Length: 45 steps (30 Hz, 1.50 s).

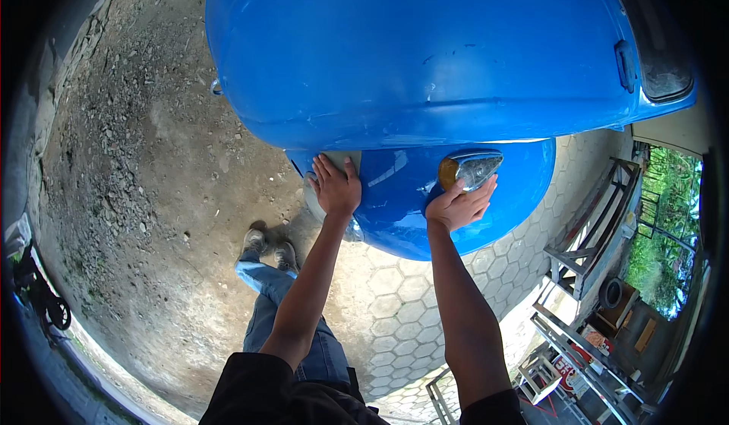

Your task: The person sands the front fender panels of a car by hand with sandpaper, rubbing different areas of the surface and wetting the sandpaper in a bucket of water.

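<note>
A glossy blue car body [353, 54] with a rounded front lid fills the upper middle. Below it bulges a blue front fender [398, 197] with pale scuffed patches. My left hand [337, 188] presses flat on a grey-beige sheet, perhaps sandpaper [354, 158], at the fender's left part. The palm faces down and the fingers point up and left. My right hand [462, 203] rests on the fender against a teardrop-shaped turn-signal lamp [478, 168] with an amber end and chrome trim. The right thumb touches the lamp's lower edge; the fingers lie along its right side.
Gravelly dirt ground [171, 186] spreads at the left, hexagonal paving [410, 305] below the fender. Wooden trestles [592, 231], a tyre [611, 293] and a metal ladder [592, 368] stand at the right. A motorcycle [48, 305] is at the far left edge.
</note>
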{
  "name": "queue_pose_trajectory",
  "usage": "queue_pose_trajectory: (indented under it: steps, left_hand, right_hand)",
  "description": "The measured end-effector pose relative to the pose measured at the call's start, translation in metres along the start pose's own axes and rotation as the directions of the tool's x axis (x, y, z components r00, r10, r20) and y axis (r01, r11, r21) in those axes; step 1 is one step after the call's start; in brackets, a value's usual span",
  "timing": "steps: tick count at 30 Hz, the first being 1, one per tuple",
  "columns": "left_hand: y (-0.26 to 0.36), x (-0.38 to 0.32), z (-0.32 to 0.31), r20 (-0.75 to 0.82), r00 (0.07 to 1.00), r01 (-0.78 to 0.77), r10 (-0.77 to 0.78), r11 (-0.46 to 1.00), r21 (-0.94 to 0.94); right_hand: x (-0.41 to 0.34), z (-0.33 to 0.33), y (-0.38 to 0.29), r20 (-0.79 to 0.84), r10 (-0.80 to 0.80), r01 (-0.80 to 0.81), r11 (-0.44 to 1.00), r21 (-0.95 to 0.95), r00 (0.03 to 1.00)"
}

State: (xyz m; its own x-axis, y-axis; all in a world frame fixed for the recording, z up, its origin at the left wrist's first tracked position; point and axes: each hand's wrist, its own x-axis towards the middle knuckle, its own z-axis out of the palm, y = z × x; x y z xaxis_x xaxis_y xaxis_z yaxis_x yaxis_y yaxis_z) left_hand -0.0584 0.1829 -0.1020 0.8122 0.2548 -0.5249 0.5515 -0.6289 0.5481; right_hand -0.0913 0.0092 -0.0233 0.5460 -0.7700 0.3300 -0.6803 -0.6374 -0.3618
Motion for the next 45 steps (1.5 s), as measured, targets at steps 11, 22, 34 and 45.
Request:
queue_pose_trajectory:
  steps: [11,22,34,45]
  left_hand:
    - [0.017,0.0,-0.003,0.02,0.99,0.138,-0.138,0.99,0.02]
    - [0.012,-0.039,0.005,0.011,0.989,-0.148,0.148,0.978,0.148]
    - [0.001,-0.049,0.002,0.076,0.993,-0.108,0.095,0.977,0.182]
    - [-0.024,-0.028,-0.002,0.171,0.982,-0.118,0.083,0.971,0.207]
  right_hand:
    - [0.005,0.0,0.004,-0.007,-0.016,0.016,1.0,-0.009,1.0]
    - [0.005,-0.001,0.009,-0.012,-0.031,0.03,0.999,-0.017,0.999]
    - [0.005,0.001,0.01,-0.021,-0.033,0.033,0.999,-0.025,0.999]
    - [0.008,0.0,0.014,-0.027,-0.04,0.039,0.999,-0.021,0.999]
